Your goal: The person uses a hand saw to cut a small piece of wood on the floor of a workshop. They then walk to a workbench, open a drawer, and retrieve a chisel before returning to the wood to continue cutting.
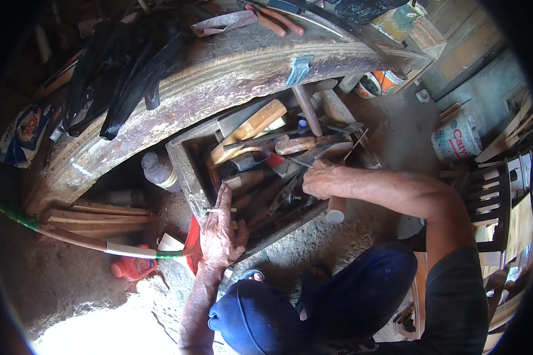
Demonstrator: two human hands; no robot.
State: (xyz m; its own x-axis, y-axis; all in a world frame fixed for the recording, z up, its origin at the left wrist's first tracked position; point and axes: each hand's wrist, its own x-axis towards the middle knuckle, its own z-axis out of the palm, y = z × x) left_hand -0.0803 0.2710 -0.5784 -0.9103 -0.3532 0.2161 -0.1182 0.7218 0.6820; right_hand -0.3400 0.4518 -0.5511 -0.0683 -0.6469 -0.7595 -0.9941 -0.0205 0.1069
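A wooden toolbox [186, 171] full of hand tools lies in front of me. My left hand [219, 239] rests at its near left side, fingers stretched forward, with a thin white cigarette [228, 209] held between them. Its fingertips are beside a wooden tool handle [246, 179]. At the right side of the box my right hand [323, 178] is closed; a thin metal piece shows by its fingers, but what it grips is mostly hidden. Close by lie a wooden-handled tool [296, 145], a hammer-like handle [307, 109] standing upright, and a wooden block tool [254, 121].
Behind the box stands a curved wooden bench [207, 83] with pliers [278, 21] on top and black plastic bags [124, 71]. A white bucket [456, 139] stands at right, a red bottle [135, 266] at left, and a capped bottle [159, 170] beside the box.
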